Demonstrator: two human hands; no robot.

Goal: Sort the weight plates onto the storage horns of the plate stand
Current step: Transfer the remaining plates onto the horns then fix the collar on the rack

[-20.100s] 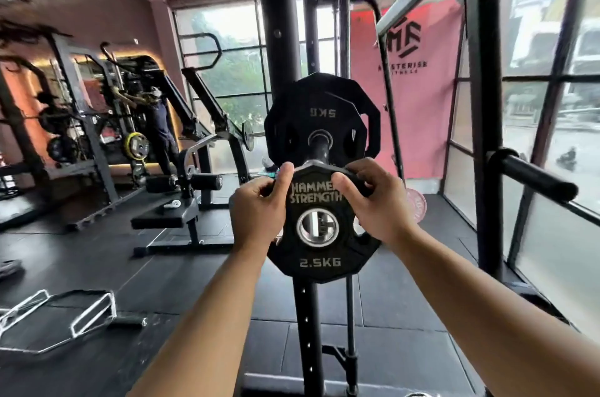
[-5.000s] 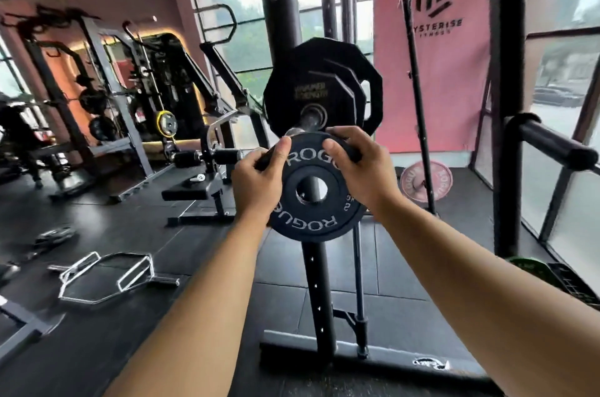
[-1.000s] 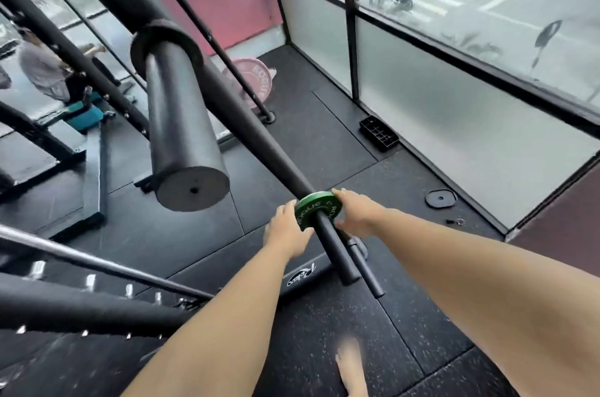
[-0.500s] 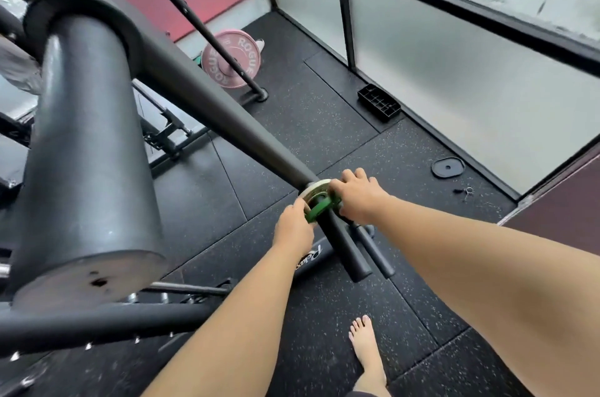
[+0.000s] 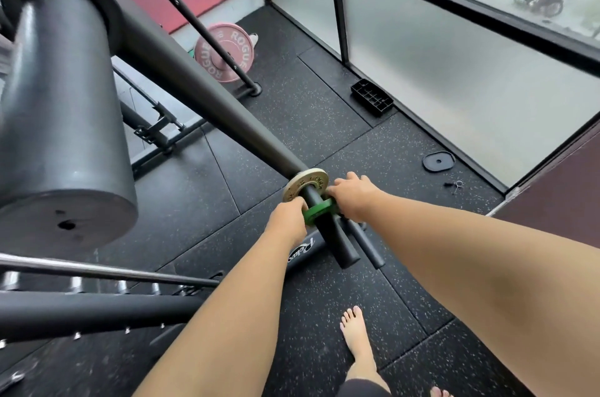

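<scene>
I look down along the black upright of the plate stand [image 5: 207, 98]. A small green plate [image 5: 316, 211] sits on a low storage horn [image 5: 337, 242] near the floor. My left hand [image 5: 289, 218] grips its left edge and my right hand [image 5: 352, 197] grips its right edge. Just behind it on the same horn rests a small pale Rogue plate [image 5: 303, 184] against the upright. A second thin horn [image 5: 368, 245] lies beside the first.
A thick upper horn [image 5: 61, 124] juts out at the left, close to my head. A pink Rogue plate [image 5: 224, 54] leans at the back. A small black plate [image 5: 438, 162], a clip [image 5: 454, 184] and a black tray [image 5: 371, 98] lie by the window. My bare foot [image 5: 357, 336] stands below.
Both hands have slid the green plate a little further along the low horn, and the pale plate behind it now shows fully. My view has tilted slightly lower.
</scene>
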